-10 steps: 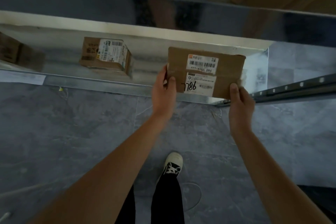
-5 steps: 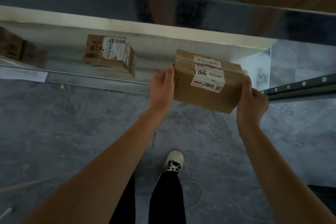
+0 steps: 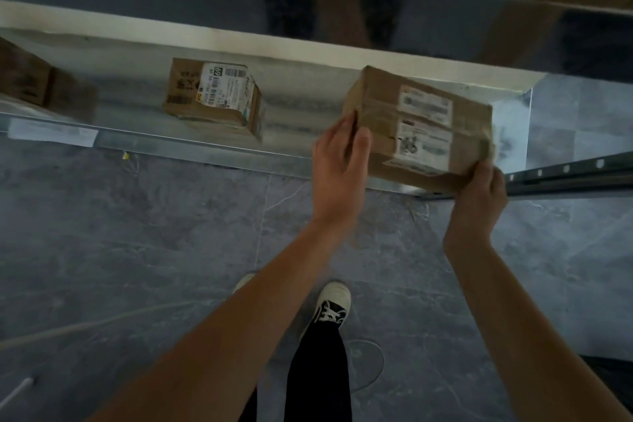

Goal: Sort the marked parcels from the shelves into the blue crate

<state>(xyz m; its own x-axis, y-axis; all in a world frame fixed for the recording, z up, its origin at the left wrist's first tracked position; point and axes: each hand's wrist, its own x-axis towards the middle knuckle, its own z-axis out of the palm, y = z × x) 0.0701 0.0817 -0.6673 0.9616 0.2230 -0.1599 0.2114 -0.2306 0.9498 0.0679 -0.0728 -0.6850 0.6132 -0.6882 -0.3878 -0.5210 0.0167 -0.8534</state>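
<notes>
parcel held over shelf edge, long axis running left-right; gripped at its ends by left hand and right hand, equally near.

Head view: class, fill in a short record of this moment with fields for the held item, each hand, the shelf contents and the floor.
held item: cardboard parcel, tilted, two white labels on top, writing blurred
left hand: grips the parcel's left end
right hand: grips its lower right corner
shelf: labelled box in the middle, darker box at far left
floor: grey tiles, person's shoe below
blue crate: not in view
</notes>
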